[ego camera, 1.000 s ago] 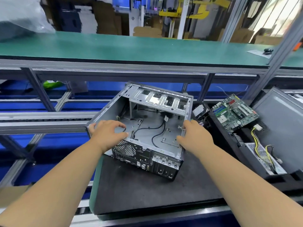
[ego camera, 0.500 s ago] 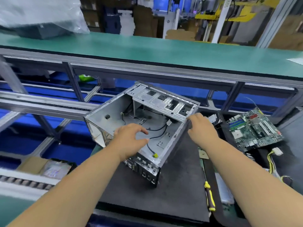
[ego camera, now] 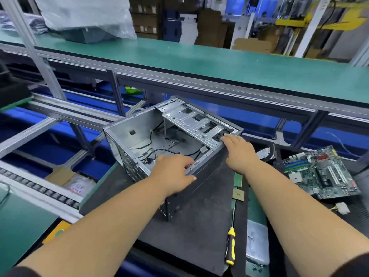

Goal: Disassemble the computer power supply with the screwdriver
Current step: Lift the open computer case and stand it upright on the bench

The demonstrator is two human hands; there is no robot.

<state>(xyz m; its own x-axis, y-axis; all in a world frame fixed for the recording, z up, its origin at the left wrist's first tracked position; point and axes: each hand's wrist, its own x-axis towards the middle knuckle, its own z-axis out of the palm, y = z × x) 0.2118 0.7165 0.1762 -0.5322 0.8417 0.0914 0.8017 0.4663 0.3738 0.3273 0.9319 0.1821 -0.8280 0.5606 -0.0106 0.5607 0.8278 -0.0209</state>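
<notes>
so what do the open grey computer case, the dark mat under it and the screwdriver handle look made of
The open grey computer case looks like bare sheet steel: dull silver, folded edges, punched slots. The dark mat seems to be rubber or foam: matte, scuffed, dusty. The yellow and black screwdriver handle looks like moulded plastic, perhaps with rubber grip; its thin shaft looks metal.

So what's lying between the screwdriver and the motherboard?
In the head view, between the screwdriver and the motherboard lie a small square chip, a green strip, and the right forearm crossing over.
</notes>
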